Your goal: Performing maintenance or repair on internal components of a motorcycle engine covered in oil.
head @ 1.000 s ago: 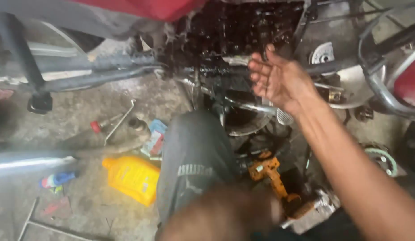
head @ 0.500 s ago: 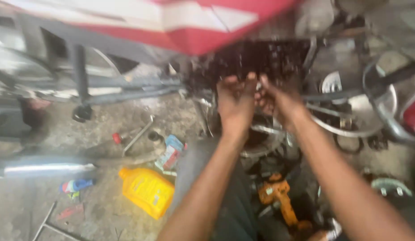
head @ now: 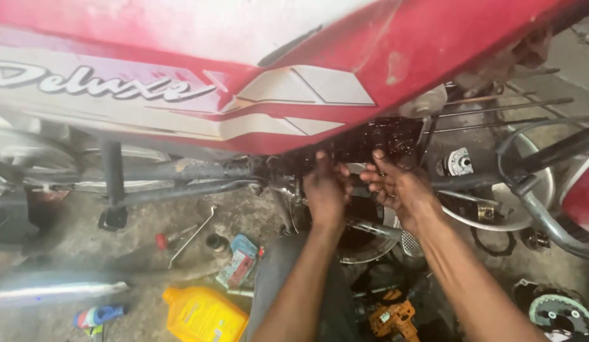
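Both hands reached far and upward, side by side, to the dark engine [head: 389, 142] under the red tank [head: 396, 57]. Left hand [head: 326, 190] and right hand [head: 402, 187] pressed spread fingers against it, equally near, gripping nothing I could make out.
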